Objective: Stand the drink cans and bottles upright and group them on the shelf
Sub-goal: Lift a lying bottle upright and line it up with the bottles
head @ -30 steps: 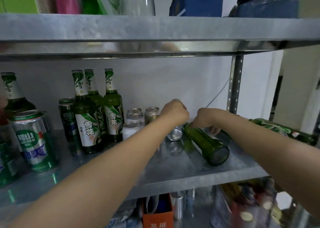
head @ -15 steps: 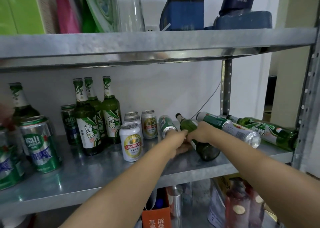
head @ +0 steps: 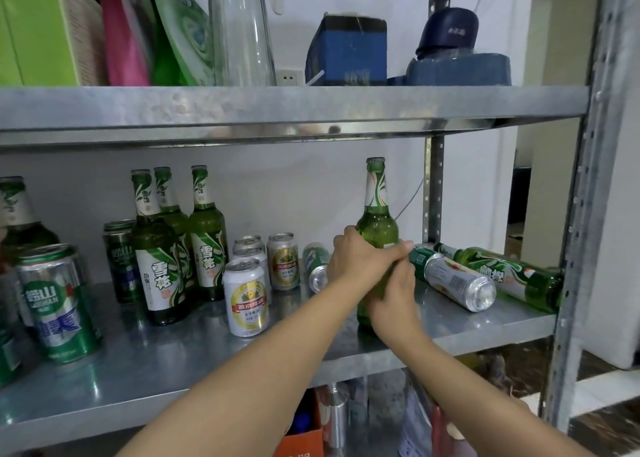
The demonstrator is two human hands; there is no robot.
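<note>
BOTH HANDS ON THE BOTTLE: My left hand [head: 360, 259] and right hand [head: 393, 306] grip a green beer bottle [head: 376, 222] on the middle metal shelf [head: 173, 363]. The bottle is upright, its cap pointing to 12 o'clock. My left-hand fingers [head: 398, 248] curl round the bottle's upper body from the 9 o'clock side. The right hand wraps the lower body just beneath, and the 2 hands touch. The base is down at the shelf surface, though my right wrist hides whether it rests flat.

At 9 o'clock of the held bottle, just beside my left hand, a green can [head: 316, 262] lies on its side with its end facing me. At 3 o'clock a silver can [head: 457, 283] and a second green bottle [head: 509, 276] lie on their sides, close together near the shelf's right end.

Farther toward 9 o'clock stand a white-and-gold can [head: 246, 299], other small cans [head: 283, 260] behind it, and 3 upright green bottles [head: 157, 248]. A big green Laoshan can [head: 57, 300] stands near the shelf's left end.
</note>
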